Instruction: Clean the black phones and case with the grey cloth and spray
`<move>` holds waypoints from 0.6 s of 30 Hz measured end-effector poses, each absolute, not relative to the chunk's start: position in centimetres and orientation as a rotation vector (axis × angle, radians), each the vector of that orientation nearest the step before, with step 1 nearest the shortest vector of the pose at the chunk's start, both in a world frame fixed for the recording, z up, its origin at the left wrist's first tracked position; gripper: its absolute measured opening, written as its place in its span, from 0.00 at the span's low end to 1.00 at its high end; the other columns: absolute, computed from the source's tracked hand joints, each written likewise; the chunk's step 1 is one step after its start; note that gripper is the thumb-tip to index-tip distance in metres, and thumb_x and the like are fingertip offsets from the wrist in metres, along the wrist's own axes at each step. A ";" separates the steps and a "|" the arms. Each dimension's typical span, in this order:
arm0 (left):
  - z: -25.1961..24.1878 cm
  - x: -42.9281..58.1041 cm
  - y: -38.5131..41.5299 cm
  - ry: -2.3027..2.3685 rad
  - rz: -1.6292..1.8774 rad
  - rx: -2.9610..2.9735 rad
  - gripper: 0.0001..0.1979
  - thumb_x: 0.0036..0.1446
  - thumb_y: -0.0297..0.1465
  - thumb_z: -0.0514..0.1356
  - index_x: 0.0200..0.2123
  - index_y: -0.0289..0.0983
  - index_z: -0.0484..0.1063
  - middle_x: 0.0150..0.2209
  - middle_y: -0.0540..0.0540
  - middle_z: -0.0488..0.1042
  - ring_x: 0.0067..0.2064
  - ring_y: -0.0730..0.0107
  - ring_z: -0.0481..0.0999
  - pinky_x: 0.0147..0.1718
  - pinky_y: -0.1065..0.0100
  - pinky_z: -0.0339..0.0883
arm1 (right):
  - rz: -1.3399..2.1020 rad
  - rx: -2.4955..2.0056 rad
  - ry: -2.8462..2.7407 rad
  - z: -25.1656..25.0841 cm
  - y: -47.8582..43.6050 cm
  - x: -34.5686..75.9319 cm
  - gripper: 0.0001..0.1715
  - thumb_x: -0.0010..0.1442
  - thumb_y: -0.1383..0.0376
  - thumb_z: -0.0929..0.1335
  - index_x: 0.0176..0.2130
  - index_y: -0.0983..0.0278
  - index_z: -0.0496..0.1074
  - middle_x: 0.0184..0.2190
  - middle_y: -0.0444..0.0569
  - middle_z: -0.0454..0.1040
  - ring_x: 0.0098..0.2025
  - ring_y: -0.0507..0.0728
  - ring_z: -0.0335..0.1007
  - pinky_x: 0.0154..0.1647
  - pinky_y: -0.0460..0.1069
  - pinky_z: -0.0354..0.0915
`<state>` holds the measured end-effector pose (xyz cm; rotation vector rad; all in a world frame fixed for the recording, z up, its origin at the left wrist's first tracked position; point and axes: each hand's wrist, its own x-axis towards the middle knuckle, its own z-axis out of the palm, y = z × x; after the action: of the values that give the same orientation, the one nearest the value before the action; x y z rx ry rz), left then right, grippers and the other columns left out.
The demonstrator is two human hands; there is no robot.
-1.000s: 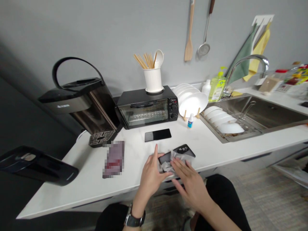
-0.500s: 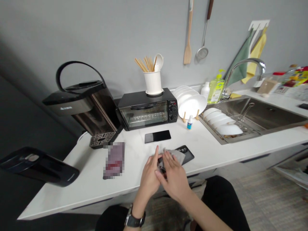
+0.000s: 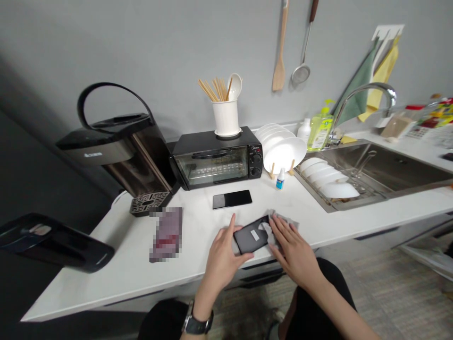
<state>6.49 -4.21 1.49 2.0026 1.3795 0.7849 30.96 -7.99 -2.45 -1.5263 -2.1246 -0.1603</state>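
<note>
My left hand [image 3: 223, 257] pinches the near left corner of a black phone [image 3: 252, 237] that lies back up near the front edge of the white counter [image 3: 198, 236]. My right hand [image 3: 290, 248] lies with its fingers stretched flat on a grey cloth [image 3: 283, 225], pressing it on the phone's right end. A second black phone [image 3: 231, 199] lies face up behind, apart from both hands.
A black toaster oven [image 3: 215, 158] with a white utensil holder [image 3: 225, 115] stands at the back. A black kettle-like appliance [image 3: 118, 148] is at the left, a blurred flat item [image 3: 167, 233] beside my left hand. White plates [image 3: 283, 151], a small bottle [image 3: 280, 179] and a sink [image 3: 375, 165] are at the right.
My right hand has slid the cloth from the phone's left part to its right end, uncovering the phone's back. My left hand has stayed on the phone's corner.
</note>
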 end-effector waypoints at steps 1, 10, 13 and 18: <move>1.5 6.5 -4.2 1.384 0.782 2.001 0.61 0.49 0.28 0.75 0.76 0.50 0.41 0.60 0.46 0.74 0.61 0.55 0.70 0.64 0.52 0.61 | -0.203 -1.557 -2.087 -2.7 -7.4 30.8 0.38 0.75 0.57 0.61 0.76 0.67 0.49 0.74 0.59 0.55 0.75 0.66 0.52 0.72 0.66 0.58; 1.0 6.2 -4.3 1.355 0.818 2.029 0.51 0.58 0.28 0.65 0.77 0.48 0.40 0.60 0.45 0.74 0.61 0.56 0.71 0.63 0.53 0.63 | -0.152 -1.739 -1.826 -1.9 -6.4 21.3 0.35 0.68 0.66 0.62 0.67 0.83 0.63 0.70 0.73 0.59 0.74 0.73 0.53 0.72 0.67 0.58; 0.0 5.7 -4.0 1.289 0.849 2.079 0.44 0.63 0.25 0.55 0.77 0.47 0.40 0.61 0.43 0.72 0.62 0.59 0.71 0.64 0.55 0.63 | 0.018 -1.604 -1.932 -0.8 -8.0 18.5 0.36 0.65 0.68 0.63 0.67 0.83 0.63 0.69 0.71 0.61 0.73 0.71 0.56 0.72 0.65 0.60; -0.2 5.6 -4.0 1.369 0.831 2.060 0.43 0.63 0.24 0.54 0.77 0.47 0.41 0.57 0.42 0.74 0.57 0.59 0.75 0.58 0.57 0.68 | 0.264 -1.270 -2.146 0.4 -10.2 19.9 0.37 0.63 0.72 0.61 0.70 0.74 0.62 0.69 0.58 0.65 0.72 0.61 0.60 0.73 0.59 0.59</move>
<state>5.61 -3.98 -0.22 2.0605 1.3689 0.8308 19.91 -10.20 0.35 -1.2697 -2.1460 0.2645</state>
